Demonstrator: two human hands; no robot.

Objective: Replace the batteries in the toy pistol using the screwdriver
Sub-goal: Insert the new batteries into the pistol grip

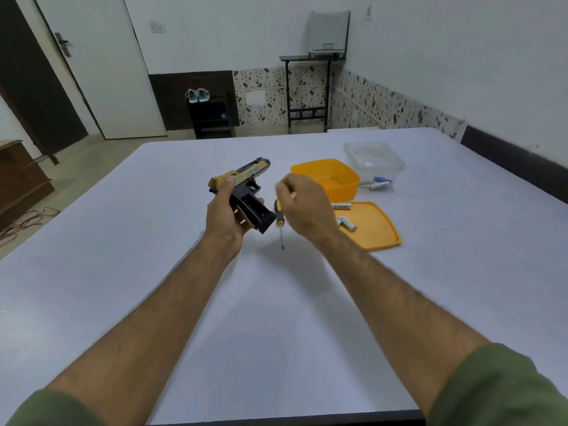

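My left hand (226, 210) grips the black and tan toy pistol (246, 192) above the table, its grip pointing toward me with the battery compartment open and dark inside. My right hand (302, 204) is curled just right of the pistol; a blurred pale object shows between its fingertips. The yellow-and-black screwdriver (280, 224) lies on the table under that hand, tip pointing toward me. Loose batteries (346, 224) rest on the orange lid (373, 229), one with a white label at its far edge.
An orange box (329, 179) stands behind the lid, and a clear plastic container (373, 159) beyond it with more batteries (379, 182) beside it. The white table (276, 302) ends in a dark front edge between my forearms.
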